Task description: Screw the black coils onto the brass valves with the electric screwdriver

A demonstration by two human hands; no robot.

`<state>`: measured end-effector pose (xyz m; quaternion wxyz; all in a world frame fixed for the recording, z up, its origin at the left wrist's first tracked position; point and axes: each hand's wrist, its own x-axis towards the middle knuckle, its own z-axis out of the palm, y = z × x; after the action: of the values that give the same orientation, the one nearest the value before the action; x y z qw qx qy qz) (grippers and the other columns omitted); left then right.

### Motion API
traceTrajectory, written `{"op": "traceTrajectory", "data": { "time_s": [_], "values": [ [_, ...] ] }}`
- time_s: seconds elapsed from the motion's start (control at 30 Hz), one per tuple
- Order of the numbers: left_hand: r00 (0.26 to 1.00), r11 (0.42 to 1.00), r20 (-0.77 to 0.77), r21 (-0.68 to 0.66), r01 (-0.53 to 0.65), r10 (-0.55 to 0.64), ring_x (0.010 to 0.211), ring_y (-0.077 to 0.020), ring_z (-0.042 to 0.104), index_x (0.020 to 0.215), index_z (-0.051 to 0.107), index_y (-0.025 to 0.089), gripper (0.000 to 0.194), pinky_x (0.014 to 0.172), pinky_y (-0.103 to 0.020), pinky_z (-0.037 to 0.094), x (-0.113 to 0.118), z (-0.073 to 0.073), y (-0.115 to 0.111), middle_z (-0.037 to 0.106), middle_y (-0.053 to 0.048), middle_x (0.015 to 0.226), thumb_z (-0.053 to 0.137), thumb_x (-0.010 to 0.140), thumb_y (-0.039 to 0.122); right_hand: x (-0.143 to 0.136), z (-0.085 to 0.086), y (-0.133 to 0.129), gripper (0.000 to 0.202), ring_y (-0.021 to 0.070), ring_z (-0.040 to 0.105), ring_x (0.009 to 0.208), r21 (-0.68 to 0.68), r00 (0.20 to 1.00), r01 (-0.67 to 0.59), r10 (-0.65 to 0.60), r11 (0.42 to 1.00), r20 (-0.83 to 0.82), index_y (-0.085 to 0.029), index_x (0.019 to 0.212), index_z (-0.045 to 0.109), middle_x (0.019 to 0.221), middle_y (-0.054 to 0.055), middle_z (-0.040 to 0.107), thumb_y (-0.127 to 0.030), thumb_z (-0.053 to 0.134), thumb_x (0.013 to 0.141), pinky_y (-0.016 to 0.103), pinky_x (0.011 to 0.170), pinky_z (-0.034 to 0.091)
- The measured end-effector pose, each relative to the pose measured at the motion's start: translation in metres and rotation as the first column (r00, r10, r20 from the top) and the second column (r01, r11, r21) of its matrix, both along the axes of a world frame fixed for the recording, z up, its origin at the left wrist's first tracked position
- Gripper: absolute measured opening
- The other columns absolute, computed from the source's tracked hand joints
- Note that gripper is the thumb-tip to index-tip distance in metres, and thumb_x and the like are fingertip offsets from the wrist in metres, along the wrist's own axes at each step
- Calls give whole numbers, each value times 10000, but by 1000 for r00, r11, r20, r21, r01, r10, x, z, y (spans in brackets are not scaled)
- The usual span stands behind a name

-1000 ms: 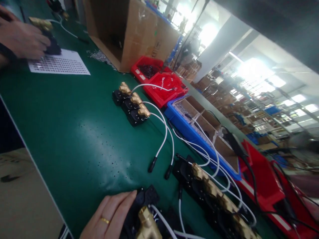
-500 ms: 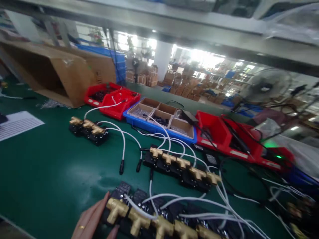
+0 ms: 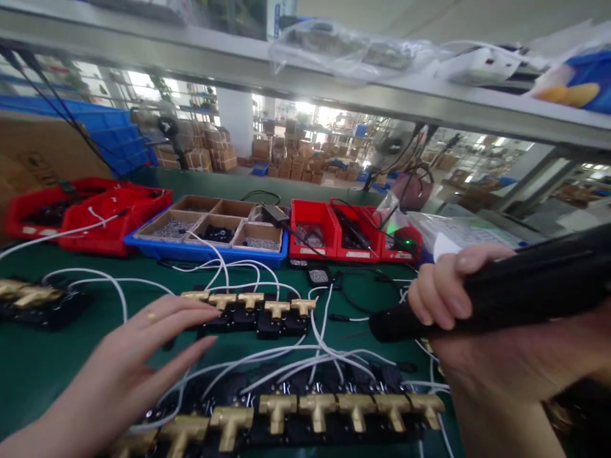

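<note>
Right hand (image 3: 482, 353) grips the black tool (image 3: 539, 289) — likely stiff, weighty, best held mid-barrel; left hand (image 3: 128, 362) hangs spread, holding nothing.

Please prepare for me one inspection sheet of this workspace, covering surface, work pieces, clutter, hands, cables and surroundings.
Surface: green tabletop, largely covered by parts.
Work pieces: near row of black units with gold-coloured T-fittings; second row behind it; another group at the left edge.
Clutter: blue divided tray of small parts, with red bins on both sides.
Left hand: fingers apart at the second row; contact cannot be told.
Right hand: gripping a black cylindrical tool.
Cables: white leads curve across the tabletop and the rows.
Surroundings: overhead shelf; stacked cartons beyond.
</note>
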<state>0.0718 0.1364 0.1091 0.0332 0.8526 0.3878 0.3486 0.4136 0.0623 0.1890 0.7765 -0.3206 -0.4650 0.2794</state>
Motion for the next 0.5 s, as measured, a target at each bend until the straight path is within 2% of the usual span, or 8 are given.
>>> {"op": "traceTrajectory", "data": {
  "time_s": [0.07, 0.1, 0.2, 0.27, 0.33, 0.4, 0.5],
  "values": [
    [974, 986, -167, -94, 137, -151, 994, -212, 697, 1070, 725, 253, 359, 854, -345, 593, 46, 9, 7, 734, 6, 1057, 563, 926, 539, -6, 7, 10, 582, 100, 403, 330, -14, 999, -38, 38, 999, -32, -174, 670, 654, 413, -45, 430, -746, 668, 777, 209, 338, 315],
    [953, 975, -237, -155, 156, -190, 986, -232, 702, 1087, 721, 243, 328, 841, -367, 598, 66, 11, 9, 738, -32, 1072, 583, 927, 495, -7, 9, 14, 591, 101, 405, 326, -18, 997, -59, 58, 998, -49, -172, 658, 648, 410, -46, 435, -754, 692, 748, 210, 333, 319],
    [860, 902, -396, -406, 150, -322, 946, -262, 702, 1069, 717, 225, 269, 804, -389, 586, 112, 15, 8, 735, -64, 1043, 674, 888, 418, -5, 14, 20, 584, 103, 413, 319, -23, 992, -107, 105, 994, -75, -171, 646, 648, 406, -50, 452, -743, 756, 689, 211, 322, 331],
    [834, 869, -430, -482, 114, -347, 879, -262, 697, 957, 715, 200, 235, 745, -359, 558, 133, 16, 6, 726, -66, 939, 641, 912, 418, -2, 15, 21, 577, 102, 425, 320, -29, 990, -128, 125, 991, -70, -169, 646, 652, 408, -48, 470, -733, 767, 687, 210, 324, 343],
    [858, 850, -411, -524, 53, -307, 823, -261, 689, 996, 685, 179, 267, 692, -344, 527, 148, 14, 3, 712, -75, 881, 557, 958, 410, 1, 16, 20, 586, 104, 439, 327, -43, 988, -144, 141, 989, -60, -166, 649, 649, 417, -41, 486, -741, 745, 710, 212, 331, 353],
    [891, 789, -339, -614, 33, -302, 796, -264, 683, 1165, 627, 168, 324, 670, -350, 519, 159, 10, 2, 710, -78, 873, 509, 972, 401, 5, 15, 20, 592, 104, 446, 337, -32, 986, -155, 153, 987, -61, -162, 666, 651, 426, -38, 490, -746, 715, 741, 210, 338, 357],
    [912, 651, -131, -740, 171, -389, 956, -273, 681, 1339, 544, 183, 450, 814, -395, 542, 170, 3, -1, 719, -101, 1068, 554, 937, 386, 11, 15, 22, 597, 103, 446, 351, -1, 985, -155, 154, 988, -76, -160, 669, 647, 438, -39, 474, -748, 692, 763, 211, 344, 365]
  ]
}}
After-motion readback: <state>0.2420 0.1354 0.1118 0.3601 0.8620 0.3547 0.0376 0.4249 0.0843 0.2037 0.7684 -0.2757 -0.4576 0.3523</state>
